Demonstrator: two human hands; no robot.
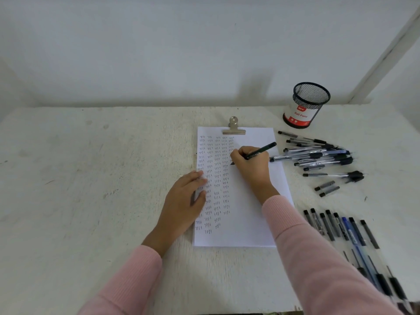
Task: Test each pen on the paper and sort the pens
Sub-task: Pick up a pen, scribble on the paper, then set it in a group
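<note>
You are mid-task, by my reading. The paper [250, 223], clamped at its 12 o'clock edge by one metal clip [234, 129], lies on the desk [91, 167] and already carries four long columns of the small word "test", plus a short fifth column that you are writing now.

Your right hand [250, 162] is curled tight around a dark green pen [261, 151], tip down on the sheet near the end of that fifth column. Your left hand [184, 201] lies flat with its fingers straight, pressing the sheet's 9 o'clock edge.

At 4 o'clock from the paper a tidy row of pens [341, 228] lies side by side. I count eight, one of them blue, though the far ends run under your sleeve and off the frame. These look like the sorted ones.

At 3 o'clock sits a loose heap of pens [318, 153], roughly ten; they overlap too much for a firm count. I judge them untested.

Just below the heap lie two short dark pieces [327, 188], perhaps caps. One black mesh pen holder [306, 105] stands at 1 o'clock.
</note>
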